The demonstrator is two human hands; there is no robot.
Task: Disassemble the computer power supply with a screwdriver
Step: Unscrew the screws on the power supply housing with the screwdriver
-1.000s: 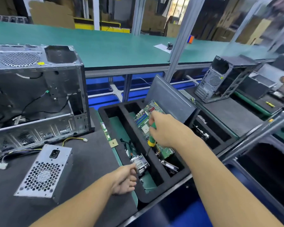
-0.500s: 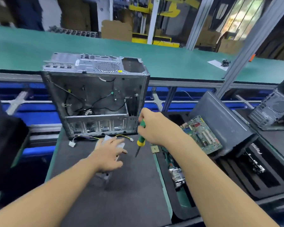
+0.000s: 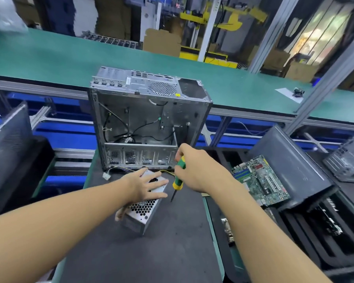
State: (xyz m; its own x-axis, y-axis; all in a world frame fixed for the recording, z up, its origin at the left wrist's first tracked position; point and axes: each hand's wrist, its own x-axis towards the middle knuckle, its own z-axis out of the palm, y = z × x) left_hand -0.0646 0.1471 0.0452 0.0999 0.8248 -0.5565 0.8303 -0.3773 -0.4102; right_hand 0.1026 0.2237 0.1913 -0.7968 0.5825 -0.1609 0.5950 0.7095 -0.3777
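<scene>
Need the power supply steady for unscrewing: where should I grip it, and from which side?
Across its flat top, from the left, where the left hand rests. The power supply is a boxy case with its grille face toward you; that keeps its right side free for the screwdriver in the right hand.

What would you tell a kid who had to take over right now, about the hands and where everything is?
Left hand: fingers spread flat on top of the power supply, steadying it.
Right hand: grips the screwdriver, tip pointing down beside the power supply, not on a screw.
The power supply sits on the dark mat, in front of the open computer case, with its wires trailing toward the case.
Done: the power supply is out of the case.
Left: its cover is on and no loose screws show, so the whole unscrewing and opening remains.
</scene>
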